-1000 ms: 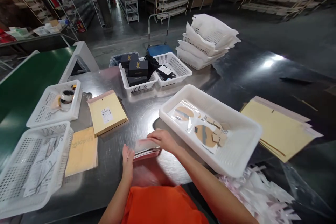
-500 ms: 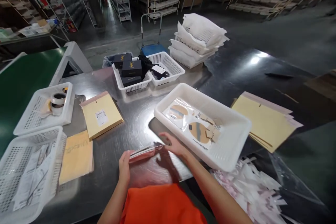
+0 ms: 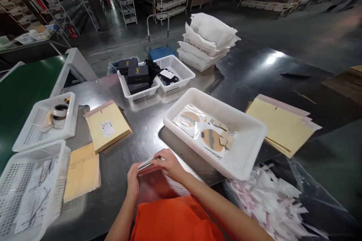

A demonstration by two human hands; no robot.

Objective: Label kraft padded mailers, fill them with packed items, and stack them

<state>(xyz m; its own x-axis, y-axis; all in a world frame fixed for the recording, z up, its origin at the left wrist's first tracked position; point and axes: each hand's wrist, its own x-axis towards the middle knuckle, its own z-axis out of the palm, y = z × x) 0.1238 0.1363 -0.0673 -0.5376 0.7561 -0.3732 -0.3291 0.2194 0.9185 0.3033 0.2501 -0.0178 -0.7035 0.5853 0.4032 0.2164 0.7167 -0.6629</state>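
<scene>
Hands at lower centre, both on one thin pale stack (image 3: 144, 164), seen nearly edge-on. Left hand (image 3: 132, 181) closed on its left end; right hand (image 3: 170, 165) pinching its right end from above. What the layers are: too small to tell. Whether the lower edge meets the metal surface (image 3: 144, 120): cannot tell.

Good handling, as I judge it: light, even pressure at both ends, edges level so the layers neither slip nor buckle; left steady as anchor, right doing the fine work.

Right forearm (image 3: 203, 200) passes near a white tub (image 3: 250, 133), right of centre; best kept clear of its rim. Inside, cardboard pieces (image 3: 212, 140). Scrap strips (image 3: 268, 199), lower right, could cling to that arm.

Left of centre, a labelled yellow envelope (image 3: 106, 126), well apart from the stack. Farther, upper centre, black boxes (image 3: 138, 73) in a perforated basket (image 3: 147, 93).
</scene>
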